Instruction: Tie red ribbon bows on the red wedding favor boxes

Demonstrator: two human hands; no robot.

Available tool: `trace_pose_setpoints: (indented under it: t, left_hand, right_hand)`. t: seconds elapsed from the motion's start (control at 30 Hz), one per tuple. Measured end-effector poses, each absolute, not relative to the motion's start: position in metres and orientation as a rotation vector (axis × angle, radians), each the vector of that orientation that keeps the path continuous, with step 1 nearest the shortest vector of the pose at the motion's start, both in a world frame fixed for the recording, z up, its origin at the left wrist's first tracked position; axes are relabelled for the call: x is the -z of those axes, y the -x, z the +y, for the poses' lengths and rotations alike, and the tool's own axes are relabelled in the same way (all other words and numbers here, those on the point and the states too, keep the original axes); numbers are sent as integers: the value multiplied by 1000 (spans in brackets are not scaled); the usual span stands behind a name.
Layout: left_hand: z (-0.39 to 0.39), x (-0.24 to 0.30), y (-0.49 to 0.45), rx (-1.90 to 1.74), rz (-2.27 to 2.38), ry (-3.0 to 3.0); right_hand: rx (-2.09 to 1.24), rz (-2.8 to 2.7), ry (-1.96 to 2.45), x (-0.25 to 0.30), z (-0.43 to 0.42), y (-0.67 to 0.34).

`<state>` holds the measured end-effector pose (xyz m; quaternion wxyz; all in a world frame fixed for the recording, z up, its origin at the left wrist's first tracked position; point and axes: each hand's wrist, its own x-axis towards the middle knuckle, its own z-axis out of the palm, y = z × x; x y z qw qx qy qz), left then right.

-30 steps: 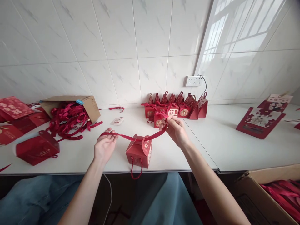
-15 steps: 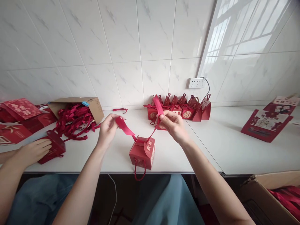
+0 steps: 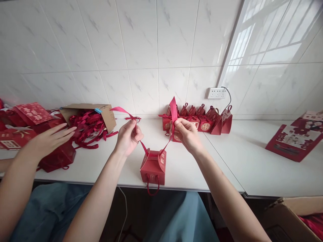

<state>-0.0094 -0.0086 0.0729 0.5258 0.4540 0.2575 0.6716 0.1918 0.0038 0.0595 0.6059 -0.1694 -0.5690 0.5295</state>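
Observation:
A small red gift box [image 3: 152,169] stands upright at the table's front edge, its corded handle hanging over that edge. Red ribbon [image 3: 173,109] comes out of its top on both sides. My left hand [image 3: 128,137] is closed on the left length, whose tail curls up and away to the left. Between thumb and fingers, my right hand [image 3: 188,134] pinches the right length, with its end pointing up. Both lengths run taut down to the box top in a V shape.
Finished-looking red boxes [image 3: 205,124] stand in rows by the wall. A carton [image 3: 107,116] of ribbons lies on its side at left, near a co-worker's hand [image 3: 47,139] and another red box [image 3: 59,158]. A power strip [image 3: 217,93], red packaging [image 3: 294,141] and another carton [image 3: 285,215] are at right.
My left hand has moved right and slightly down along its ribbon, so a longer tail shows beyond it. The box has turned a little. The co-worker's hand has lifted and spread.

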Motion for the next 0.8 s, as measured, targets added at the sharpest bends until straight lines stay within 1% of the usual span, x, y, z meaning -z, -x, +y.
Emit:
trace_pose_setpoints:
  t: [0.4,0.5,0.67,0.8]
  left_hand:
    - [-9,-77,-1,-1557,646,-1175]
    - [-10,-81,-3,-1563,663,-1199]
    - [-13,-84,-5,-1598,801,-1269]
    - [-18,-85,-7,-1602,894,-1435]
  right_hand:
    - [-1225,-1386,363,-71,2,-158]
    - [-1175,-1406,369,-77,1,-149]
    - [-1116,-1500,335,-84,-1,-140]
    - [-1102,-1392,406,-85,1,-140]
